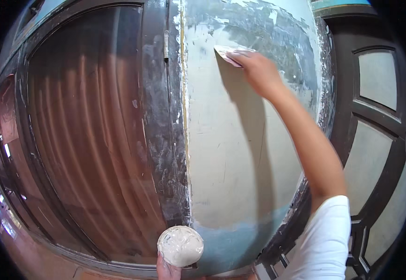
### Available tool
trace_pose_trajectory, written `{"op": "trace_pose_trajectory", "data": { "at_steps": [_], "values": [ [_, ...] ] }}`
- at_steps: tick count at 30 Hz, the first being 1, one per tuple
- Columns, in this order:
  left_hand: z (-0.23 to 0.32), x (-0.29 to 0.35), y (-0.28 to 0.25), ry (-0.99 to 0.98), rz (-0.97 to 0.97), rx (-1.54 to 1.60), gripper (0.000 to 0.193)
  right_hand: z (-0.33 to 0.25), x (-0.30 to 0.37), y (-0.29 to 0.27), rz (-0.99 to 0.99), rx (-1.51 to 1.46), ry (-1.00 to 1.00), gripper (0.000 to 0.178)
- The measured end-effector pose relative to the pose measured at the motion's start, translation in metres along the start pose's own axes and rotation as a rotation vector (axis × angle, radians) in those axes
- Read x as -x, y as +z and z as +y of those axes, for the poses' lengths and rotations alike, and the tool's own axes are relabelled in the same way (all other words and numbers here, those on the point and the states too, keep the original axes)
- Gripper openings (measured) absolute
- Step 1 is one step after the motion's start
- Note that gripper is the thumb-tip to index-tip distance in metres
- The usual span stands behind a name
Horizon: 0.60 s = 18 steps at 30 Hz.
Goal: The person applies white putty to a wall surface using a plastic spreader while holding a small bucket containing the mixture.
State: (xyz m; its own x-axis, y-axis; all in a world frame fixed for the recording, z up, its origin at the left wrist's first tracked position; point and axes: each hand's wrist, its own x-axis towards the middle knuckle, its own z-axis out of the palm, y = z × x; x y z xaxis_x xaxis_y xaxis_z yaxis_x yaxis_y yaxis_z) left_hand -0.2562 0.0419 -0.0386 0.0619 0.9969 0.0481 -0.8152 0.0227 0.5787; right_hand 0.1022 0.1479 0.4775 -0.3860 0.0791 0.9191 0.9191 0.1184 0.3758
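My right hand (261,73), at the end of an outstretched arm, grips a flat putty scraper (231,52) whose blade lies against the upper part of the wall (226,154). Cream putty coats much of this wall panel, while grey-blue patches show above and to the right of the scraper. Low in the view, my left hand (166,269) holds a round tub of putty (180,246) from below. Creamy, uneven putty fills the tub up to its rim. Most of the left hand's fingers are hidden under the tub.
Left of the wall stands a dark, putty-smeared door frame (165,121) with a metal hinge (166,45). Beside it, brown curtains (95,149) hang behind glass. A dark panelled door (375,116) with pale panels is on the right. The lower wall (231,242) is bluish.
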Motion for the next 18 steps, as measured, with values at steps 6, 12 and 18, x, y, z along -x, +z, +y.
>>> {"op": "trace_pose_trajectory", "data": {
  "at_steps": [6, 12, 18],
  "values": [
    [-0.006, 0.004, 0.008, 0.104, -0.086, -0.413, 0.058, 0.037, -0.043, -0.044, -0.046, 0.002, 0.169, 0.037],
    [-0.010, -0.005, -0.025, 0.161, -0.157, -0.622, 0.056, -0.006, 0.010, 0.017, 0.055, 0.059, 0.093, 0.036],
    [-0.008, 0.002, -0.015, 0.144, -0.130, -0.577, 0.053, 0.002, -0.002, -0.018, 0.182, 0.045, -0.054, 0.039]
  ]
}}
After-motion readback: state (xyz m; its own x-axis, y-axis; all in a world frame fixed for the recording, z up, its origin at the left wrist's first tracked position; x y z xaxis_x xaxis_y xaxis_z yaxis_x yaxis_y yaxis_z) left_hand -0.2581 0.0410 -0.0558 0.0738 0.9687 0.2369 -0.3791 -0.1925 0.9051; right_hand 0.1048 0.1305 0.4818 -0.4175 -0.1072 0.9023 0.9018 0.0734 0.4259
